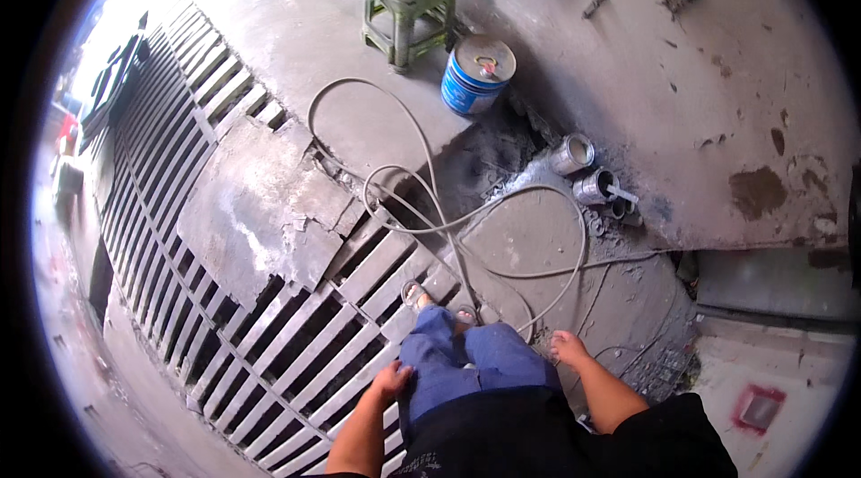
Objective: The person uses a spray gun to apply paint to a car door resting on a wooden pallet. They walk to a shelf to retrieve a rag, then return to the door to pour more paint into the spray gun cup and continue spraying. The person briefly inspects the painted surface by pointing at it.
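My left hand [392,379] hangs beside my left thigh, against the blue trousers [480,357]. Its fingers are loosely bent and I see nothing in them. Off my right hip, my right hand [568,349] is held out a little, its fingers relaxed and slightly curled, with no object showing. The nearest thing to it is a grey hose [578,249], looped over the concrete ahead of my feet. My sandals [413,292] stand at the edge of a slatted floor grating [300,343].
A worn metal sheet [260,209] with ragged edges covers part of the grating. Ahead stand a green stool [410,7] and a blue lidded bucket [475,88]. Open paint cans [571,155] sit by the stained wall [691,74], close to a dark recess [489,160] in the floor.
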{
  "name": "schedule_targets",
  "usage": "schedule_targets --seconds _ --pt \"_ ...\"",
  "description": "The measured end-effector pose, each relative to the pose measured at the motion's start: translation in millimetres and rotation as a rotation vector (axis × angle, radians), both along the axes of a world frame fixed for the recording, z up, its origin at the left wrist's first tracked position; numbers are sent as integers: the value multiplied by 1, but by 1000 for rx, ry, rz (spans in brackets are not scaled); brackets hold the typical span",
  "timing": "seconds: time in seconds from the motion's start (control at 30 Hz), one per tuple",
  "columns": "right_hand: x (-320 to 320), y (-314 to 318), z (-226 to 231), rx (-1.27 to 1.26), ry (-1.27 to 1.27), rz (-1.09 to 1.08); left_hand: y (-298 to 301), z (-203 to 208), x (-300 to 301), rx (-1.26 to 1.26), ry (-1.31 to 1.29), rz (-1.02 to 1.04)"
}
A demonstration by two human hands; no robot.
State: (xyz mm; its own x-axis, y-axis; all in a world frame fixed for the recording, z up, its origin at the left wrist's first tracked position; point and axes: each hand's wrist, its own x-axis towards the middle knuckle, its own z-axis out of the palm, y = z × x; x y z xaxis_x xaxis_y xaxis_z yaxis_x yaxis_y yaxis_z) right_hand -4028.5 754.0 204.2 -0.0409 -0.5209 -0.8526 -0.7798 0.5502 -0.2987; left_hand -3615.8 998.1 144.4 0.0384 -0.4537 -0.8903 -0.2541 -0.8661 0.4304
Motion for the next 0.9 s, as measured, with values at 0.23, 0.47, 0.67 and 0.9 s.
schedule_targets --seconds 0.23,0.47,0.67,0.9 --pt "19 -31 57 -80 29 210 -10 -22 61 -134 -38 337" --pt "50 -73 87 -170 173 372 31 -1 54 -62 63 711" --pt "104 -115 102 -233 20 489 108 -20 2 126 140 863" --pt "102 -123 100 -156 9 356 101 20 -5 241 207 1069"
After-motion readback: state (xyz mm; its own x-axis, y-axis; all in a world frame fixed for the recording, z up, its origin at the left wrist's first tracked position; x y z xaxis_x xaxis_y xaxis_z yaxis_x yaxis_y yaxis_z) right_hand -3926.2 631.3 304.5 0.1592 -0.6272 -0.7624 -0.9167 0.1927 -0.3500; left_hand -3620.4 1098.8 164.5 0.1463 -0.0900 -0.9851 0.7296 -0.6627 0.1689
